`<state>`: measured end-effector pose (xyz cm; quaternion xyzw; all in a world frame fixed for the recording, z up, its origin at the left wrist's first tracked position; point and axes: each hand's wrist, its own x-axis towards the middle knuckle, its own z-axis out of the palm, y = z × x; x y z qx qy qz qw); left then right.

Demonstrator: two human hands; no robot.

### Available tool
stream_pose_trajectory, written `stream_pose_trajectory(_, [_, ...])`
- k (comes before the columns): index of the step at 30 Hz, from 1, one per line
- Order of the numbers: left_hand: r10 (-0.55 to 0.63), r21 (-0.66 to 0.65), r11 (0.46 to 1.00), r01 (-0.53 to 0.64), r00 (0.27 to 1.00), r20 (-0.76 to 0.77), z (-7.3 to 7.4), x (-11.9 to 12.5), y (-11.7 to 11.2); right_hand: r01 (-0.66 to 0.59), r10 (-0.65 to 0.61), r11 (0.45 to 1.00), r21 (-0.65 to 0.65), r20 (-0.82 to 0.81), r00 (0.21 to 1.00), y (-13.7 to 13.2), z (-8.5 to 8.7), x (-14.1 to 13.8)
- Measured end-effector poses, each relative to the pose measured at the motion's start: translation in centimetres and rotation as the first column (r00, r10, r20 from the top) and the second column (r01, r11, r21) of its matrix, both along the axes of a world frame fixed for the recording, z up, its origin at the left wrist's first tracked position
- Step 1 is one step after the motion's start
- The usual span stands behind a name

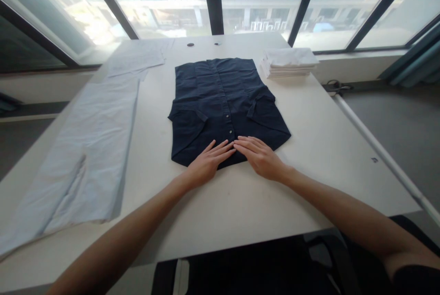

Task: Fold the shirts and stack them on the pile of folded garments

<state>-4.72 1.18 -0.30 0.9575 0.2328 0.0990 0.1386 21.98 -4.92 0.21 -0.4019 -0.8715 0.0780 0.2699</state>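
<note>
Leftmost, a pale blue garment point(82, 157) is lying flat along the left edge of the counter point(316, 148), its near end reaching toward the near left corner; beyond it, toward the far left corner, a sheet of white cloth point(137, 58) is lying spread out, its near part touching or overlapping the pale garment. Moving right, a dark navy shirt point(220, 97) is lying in the middle of the counter, buttoned front facing up, its sleeves folded in over the body and a row of pale buttons running down the centre; its near hem is sitting well back from the near edge. The left hand point(208, 162) is resting flat on the near hem of the shirt, fingers stretched and holding nothing, angled toward the centre line; the right hand point(259, 155) is lying just beside it, likewise flat and spread on the cloth, fingers pointing inward; the fingertips of the two hands are meeting or nearly touching at the button row. Further right, near the far right corner, a stack of folded white cloths point(288, 63) is sitting well apart from the shirt; past the right edge, a white pole point(385, 157) is running diagonally alongside the counter.
</note>
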Motion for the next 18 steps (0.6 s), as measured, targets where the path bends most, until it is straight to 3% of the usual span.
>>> stream_pose_trajectory(2, [0.010, -0.005, 1.000, -0.010, 1.000, -0.007, 0.20, 0.06, -0.06, -0.045, 0.049, 0.997, -0.056, 0.079, 0.996, -0.03, -0.31, -0.40])
stream_pose_trajectory(6, [0.004, 0.016, 1.000, -0.003, 0.999, -0.036, 0.73, 0.21, -0.40, 0.048, -0.022, 0.988, -0.146, 0.179, 0.984, 0.03, -0.81, -0.58])
stream_pose_trajectory(18, [0.021, 0.065, 0.998, -0.014, 0.995, -0.096, 0.81, 0.32, -0.78, 0.086, -0.046, 0.981, -0.172, 0.226, 0.973, 0.05, -0.43, -0.28])
